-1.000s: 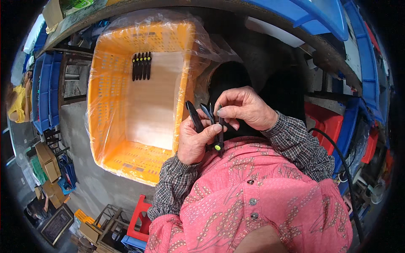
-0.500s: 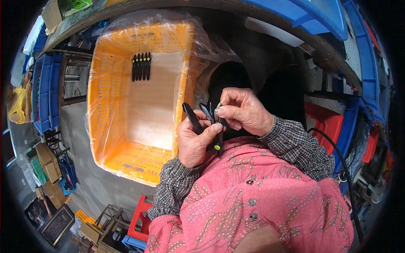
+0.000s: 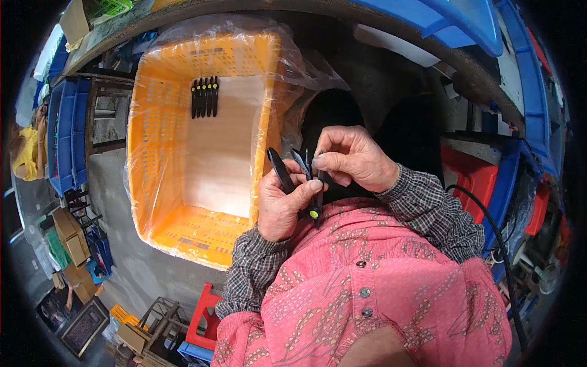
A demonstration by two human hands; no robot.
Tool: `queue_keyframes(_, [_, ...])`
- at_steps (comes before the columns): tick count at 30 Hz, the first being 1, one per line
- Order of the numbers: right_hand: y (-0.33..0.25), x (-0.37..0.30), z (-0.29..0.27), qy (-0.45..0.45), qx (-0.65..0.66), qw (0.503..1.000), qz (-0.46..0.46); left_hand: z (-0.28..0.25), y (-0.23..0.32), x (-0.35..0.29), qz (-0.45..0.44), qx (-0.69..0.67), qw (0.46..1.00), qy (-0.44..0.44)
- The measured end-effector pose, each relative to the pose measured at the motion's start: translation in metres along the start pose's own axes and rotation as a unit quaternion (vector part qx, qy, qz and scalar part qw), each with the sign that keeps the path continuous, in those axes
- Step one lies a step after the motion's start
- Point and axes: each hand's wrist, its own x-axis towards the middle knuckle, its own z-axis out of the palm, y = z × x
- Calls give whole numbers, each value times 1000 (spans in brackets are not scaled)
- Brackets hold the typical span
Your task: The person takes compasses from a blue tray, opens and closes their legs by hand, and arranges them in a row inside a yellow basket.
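Observation:
Over my lap, my left hand is closed around a small bunch of slim black tools. Their upper ends fan apart, and one bears a yellow-green dot near its lower end. They look like small thread snips, but their exact kind is unclear. Thumb and forefinger of my right hand pinch together at the upper end of the tool nearest them; whatever lies between the fingertips is too small to make out. Several similar black tools with yellow-green dots lie side by side in the yellow crate at left.
Clear plastic film lines the crate and hangs over its rim. A work table edge crosses the far side, with a blue bin on it. Red stools stand at the right and lower left. At far left is another person in yellow.
Both hands have shifted very slightly to the right together with the black tools. The grip and the pinch look the same, and the tools in the crate have not moved.

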Motion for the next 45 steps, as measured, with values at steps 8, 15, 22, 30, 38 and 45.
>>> queue_keyframes(8, [3, -1, 7, 63, -10, 998, -22, 9, 2, 0, 34, 38, 998, 38])
queue_keyframes(15, [7, 1, 10, 97, -5, 995, -18, 10, 3, 2, 39, 69, 995, 57])
queue_keyframes(22, [7, 4, 5, 35, -14, 999, -14, 3, 4, 1, 42, 34, 998, 28])
queue_keyframes(30, [3, 5, -10, -84, 41, 995, 38, 6, 3, -5, -7, -6, 1000, -26])
queue_keyframes(38, [0, 3, -9, -68, 19, 997, 25, 3, 5, -3, -22, 4, 999, -46])
queue_keyframes(45, [2, 4, -8, -52, 4, 998, 22, 10, 6, -7, 19, 52, 998, -27])
